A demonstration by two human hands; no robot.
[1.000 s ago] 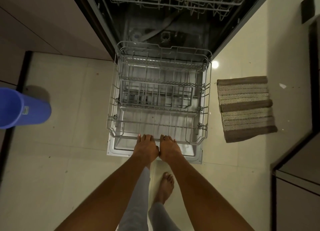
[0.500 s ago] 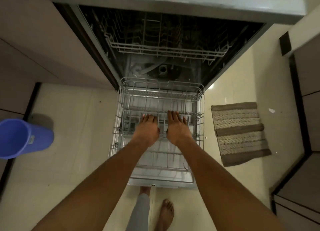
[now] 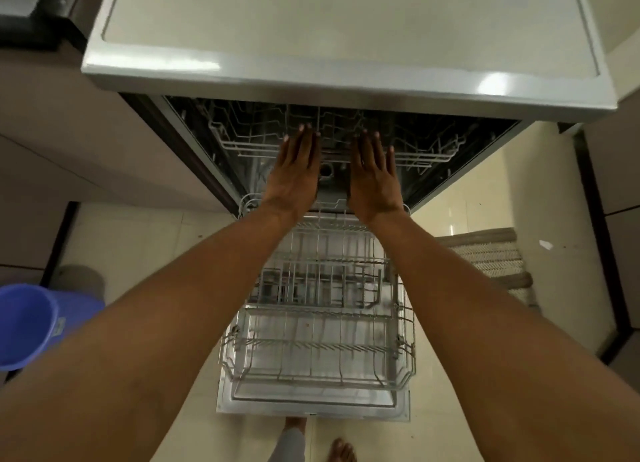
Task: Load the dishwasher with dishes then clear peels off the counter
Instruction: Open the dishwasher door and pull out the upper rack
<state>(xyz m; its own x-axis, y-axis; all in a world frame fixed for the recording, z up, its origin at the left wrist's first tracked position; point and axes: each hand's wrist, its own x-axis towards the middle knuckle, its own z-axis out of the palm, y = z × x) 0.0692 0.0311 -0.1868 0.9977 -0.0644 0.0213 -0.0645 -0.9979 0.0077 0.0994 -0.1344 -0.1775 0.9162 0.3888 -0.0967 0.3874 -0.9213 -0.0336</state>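
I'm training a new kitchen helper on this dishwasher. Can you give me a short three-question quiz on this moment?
1. True or false: the lower rack is pulled out over the open door and holds no dishes.
2. Which rack do the left hand and right hand reach toward? A) the lower rack B) the upper rack C) neither
3. Fill in: the blue bucket stands on the floor to the person's ____.

Key: 1 true; 2 B; 3 left.

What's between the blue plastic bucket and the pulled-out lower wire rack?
Head view: only bare cream floor tile and the person's left forearm crossing above it, between blue plastic bucket and lower wire rack.
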